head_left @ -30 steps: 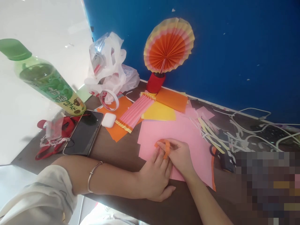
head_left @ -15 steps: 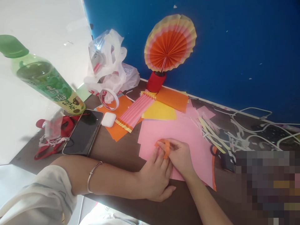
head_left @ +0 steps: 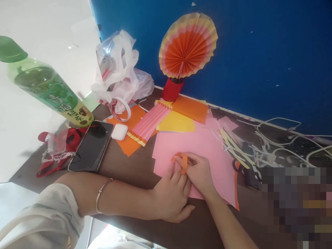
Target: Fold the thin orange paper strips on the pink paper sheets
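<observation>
My left hand [head_left: 173, 196] lies palm down over pink paper [head_left: 166, 148], its fingers stretched out and its thumb apart. A narrow orange paper strip [head_left: 184, 164] curves in a loop at its fingertips. Whether the strip goes fully around a finger I cannot tell. From the right, my right hand [head_left: 201, 172] pinches this strip, with its fingers touching those of the left hand. Several pink sheets lie in a stack under both hands, an orange sheet's edge showing at the right.
Behind stand a round pleated paper fan [head_left: 188, 48] in a red holder [head_left: 172, 90] and a plastic bag [head_left: 120, 65]. Leftward are a green bottle [head_left: 49, 83], phone [head_left: 92, 147], white case [head_left: 119, 131] and tape roll [head_left: 120, 109]. Paper strips [head_left: 234, 147] and cables [head_left: 276, 122] lie to the right.
Both hands and the orange strip stay almost in place. The camera view has shifted very slightly.
</observation>
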`<state>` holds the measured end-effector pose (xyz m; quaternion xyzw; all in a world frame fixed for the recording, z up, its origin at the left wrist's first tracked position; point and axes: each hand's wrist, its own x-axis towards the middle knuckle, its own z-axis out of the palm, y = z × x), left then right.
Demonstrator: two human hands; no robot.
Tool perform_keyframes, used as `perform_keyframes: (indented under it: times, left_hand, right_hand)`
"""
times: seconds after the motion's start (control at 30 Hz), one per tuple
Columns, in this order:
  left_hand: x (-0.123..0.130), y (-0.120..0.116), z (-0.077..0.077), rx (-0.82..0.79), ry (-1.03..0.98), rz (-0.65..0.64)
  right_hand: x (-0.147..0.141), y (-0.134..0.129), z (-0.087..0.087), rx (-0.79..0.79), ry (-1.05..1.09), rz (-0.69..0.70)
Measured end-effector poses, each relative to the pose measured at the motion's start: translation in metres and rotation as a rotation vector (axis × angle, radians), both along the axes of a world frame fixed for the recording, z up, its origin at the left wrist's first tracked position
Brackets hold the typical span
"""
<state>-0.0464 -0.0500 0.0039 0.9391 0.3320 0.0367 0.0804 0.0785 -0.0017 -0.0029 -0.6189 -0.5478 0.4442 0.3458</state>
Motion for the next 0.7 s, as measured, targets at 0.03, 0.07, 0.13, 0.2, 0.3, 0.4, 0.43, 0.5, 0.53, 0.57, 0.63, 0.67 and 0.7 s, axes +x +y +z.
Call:
perform_keyframes:
  times: [0.03,0.07,0.13,0.2,0.3,0.4,0.43,0.5,0.53,0.57,0.63,0.67,0.7]
  left_hand:
    - [-0.0001,0.0001,-0.0001,0.0,0.001,0.001]
    - [-0.0001,0.0001,-0.0005,0.002,-0.001,0.003]
    - [0.0001,0.0,-0.002,0.011,-0.016,0.006]
    - [0.0005,-0.0002,-0.004,0.018,-0.031,0.005]
    - [0.0012,-0.0004,-0.0062,0.022,-0.048,0.01]
    - [0.0014,-0.0005,-0.0064,0.023,-0.055,0.018]
    - [0.0014,-0.0005,-0.006,0.022,-0.054,0.02]
    - [0.001,-0.0005,-0.0044,0.017,-0.048,0.022]
    - [0.0007,-0.0004,-0.0034,0.015,-0.044,0.022]
    - [0.0005,-0.0003,-0.0024,0.011,-0.039,0.023]
    - [0.0001,0.0,-0.0011,0.004,-0.033,0.021]
    - [0.0,0.0001,-0.0008,0.003,-0.033,0.02]
    - [-0.0001,0.0003,-0.0008,0.002,-0.034,0.019]
  right_hand:
    - [-0.0001,-0.0002,-0.0001,0.003,-0.001,0.0]
    - [-0.0001,-0.0003,-0.0003,0.005,0.0,0.003]
    - [0.0003,-0.0004,-0.0011,0.007,0.002,0.013]
    - [0.0011,-0.0001,-0.0025,0.012,0.005,0.023]
    - [0.0025,0.0009,-0.005,0.032,-0.011,0.042]
    - [0.0031,0.0024,-0.006,0.11,-0.092,0.063]
    - [0.003,0.0029,-0.0057,0.145,-0.131,0.063]
    - [0.0023,0.0037,-0.0042,0.198,-0.195,0.057]
    - [0.0018,0.004,-0.0032,0.211,-0.211,0.056]
    - [0.0013,0.0043,-0.0022,0.215,-0.215,0.059]
    - [0.0003,0.0046,-0.0002,0.215,-0.203,0.066]
    - [-0.0003,0.0046,0.0007,0.214,-0.196,0.069]
    - [-0.0008,0.0047,0.0015,0.212,-0.191,0.07]
